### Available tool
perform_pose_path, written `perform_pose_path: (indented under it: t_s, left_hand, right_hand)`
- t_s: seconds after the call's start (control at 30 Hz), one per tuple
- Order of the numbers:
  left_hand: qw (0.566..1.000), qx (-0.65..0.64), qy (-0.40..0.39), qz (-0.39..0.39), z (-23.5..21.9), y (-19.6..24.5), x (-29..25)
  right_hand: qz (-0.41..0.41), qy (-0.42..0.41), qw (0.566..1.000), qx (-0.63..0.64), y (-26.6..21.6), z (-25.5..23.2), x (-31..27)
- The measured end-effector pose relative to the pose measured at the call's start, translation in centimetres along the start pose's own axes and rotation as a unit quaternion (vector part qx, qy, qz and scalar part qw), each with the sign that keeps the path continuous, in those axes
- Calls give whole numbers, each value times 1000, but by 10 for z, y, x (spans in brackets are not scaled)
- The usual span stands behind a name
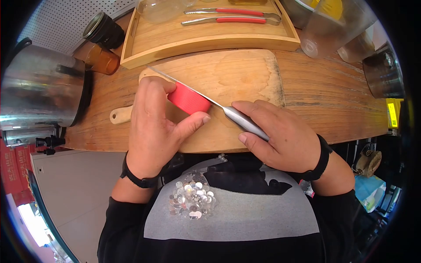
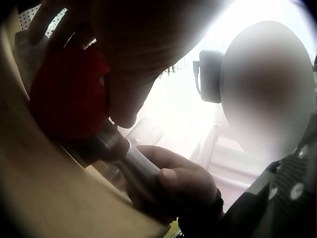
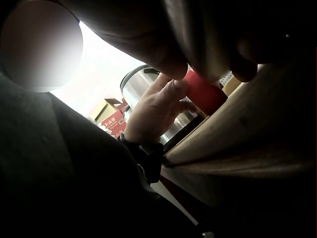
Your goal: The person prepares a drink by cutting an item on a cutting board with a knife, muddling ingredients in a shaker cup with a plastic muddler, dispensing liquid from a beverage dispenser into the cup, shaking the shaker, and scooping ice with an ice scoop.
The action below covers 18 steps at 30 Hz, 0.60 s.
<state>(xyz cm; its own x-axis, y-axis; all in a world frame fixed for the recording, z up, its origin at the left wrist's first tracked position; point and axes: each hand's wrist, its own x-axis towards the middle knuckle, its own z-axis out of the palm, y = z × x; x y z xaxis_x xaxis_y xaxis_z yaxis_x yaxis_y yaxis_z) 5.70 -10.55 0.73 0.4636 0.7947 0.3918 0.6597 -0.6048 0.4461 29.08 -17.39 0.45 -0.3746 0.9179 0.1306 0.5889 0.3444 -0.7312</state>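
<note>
My left hand [image 1: 151, 120] holds a red, finely ribbed, rounded piece [image 1: 189, 98] between thumb and fingers over the wooden cutting board [image 1: 250, 72]. In the left wrist view, the red piece [image 2: 69, 96] looks round and dark. The knife's metal handle [image 1: 245, 122] is gripped in my right hand [image 1: 285, 136]. Its thin blade [image 1: 199, 94] slants up and left along the far side of the red piece, edge-on in the head view. From the right wrist view, my left hand [image 3: 158, 109] sits by the red piece, with its thumb against it.
Behind the board stands a wooden tray [image 1: 210, 43] with two red-handled tongs [image 1: 241, 19]. A large metal pot [image 1: 44, 85], an amber cup [image 1: 103, 60] and a black ribbed container [image 1: 104, 30] stand left. Clear plastic containers [image 1: 322, 39] and a metal canister [image 1: 382, 72] stand right.
</note>
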Motion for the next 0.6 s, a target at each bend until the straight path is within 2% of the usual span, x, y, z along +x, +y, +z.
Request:
perform_pose_path:
  t_s: [0.03, 0.23, 0.6]
  left_hand:
    - [999, 15, 10, 28, 0, -1, 0]
    - [997, 30, 15, 76, 1, 4, -5]
    - [998, 21, 11, 67, -1, 5, -17]
  right_hand:
    - [-2, 3, 1000, -2, 1, 1, 0]
    - [-8, 1, 1000, 6, 2, 0, 1]
    - [-19, 16, 999, 30, -2, -6, -8]
